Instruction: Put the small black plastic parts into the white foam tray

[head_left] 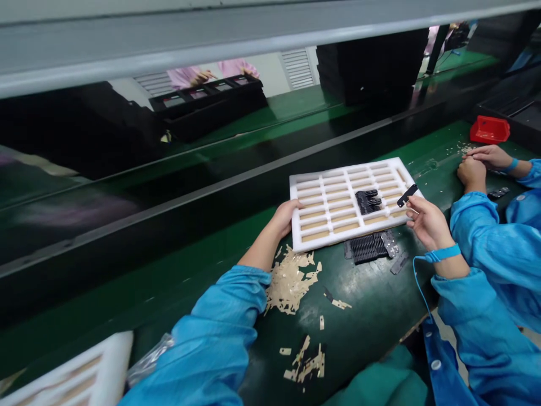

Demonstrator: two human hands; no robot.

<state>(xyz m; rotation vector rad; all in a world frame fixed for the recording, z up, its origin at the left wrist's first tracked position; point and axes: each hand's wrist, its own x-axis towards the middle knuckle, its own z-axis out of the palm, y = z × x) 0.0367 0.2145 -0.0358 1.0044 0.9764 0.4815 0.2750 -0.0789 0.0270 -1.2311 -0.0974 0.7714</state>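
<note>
My right fingers (417, 206) pinch a small black piece (407, 195) right of centre, over the right edge of the white foam tray (321, 241). My left fingers (293, 204) are clamped on the tray's left edge. Nearest me, beige paper scraps (291, 282) lie scattered on the green table (372, 304). A row of black pieces (368, 247) lies just below the tray, and a smaller cluster (367, 201) sits on it. Farther right, a co-worker's hands (479, 163) rest near a red bin (489, 129).

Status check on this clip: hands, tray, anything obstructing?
Left hand gripping white foam tray edge. Right hand pinching small black part over tray. Co-worker's hands apart, far right.
</note>
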